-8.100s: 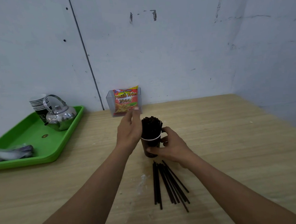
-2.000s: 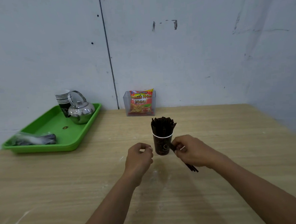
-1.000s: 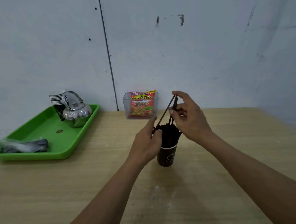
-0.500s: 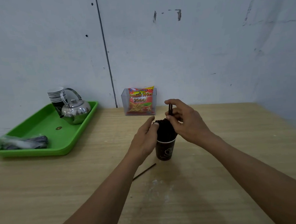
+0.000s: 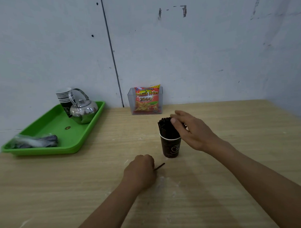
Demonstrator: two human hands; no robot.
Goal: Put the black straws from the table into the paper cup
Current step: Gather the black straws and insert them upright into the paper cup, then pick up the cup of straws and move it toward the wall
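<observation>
A dark paper cup [image 5: 171, 147] stands upright on the wooden table, packed with a bundle of black straws [image 5: 165, 128] that stick out above its rim. My right hand [image 5: 191, 129] is beside the bundle's right side, fingers straight and touching the straw tops. One loose black straw [image 5: 160, 166] lies on the table just left of the cup's base. My left hand [image 5: 141, 170] is down on the table with its fingers curled over that straw's near end; only the far end shows.
A green tray [image 5: 81, 141] at the left holds a steel kettle [image 5: 83, 111], a stack of paper cups [image 5: 64, 98] and a plastic-wrapped bundle [image 5: 33, 142]. A clear box with a snack packet [image 5: 146, 100] stands against the wall behind the cup.
A straw fell to the table left of the cup. My left hand dropped from the cup's rim onto it. My right hand let go of its straws and now rests against the bundle.
</observation>
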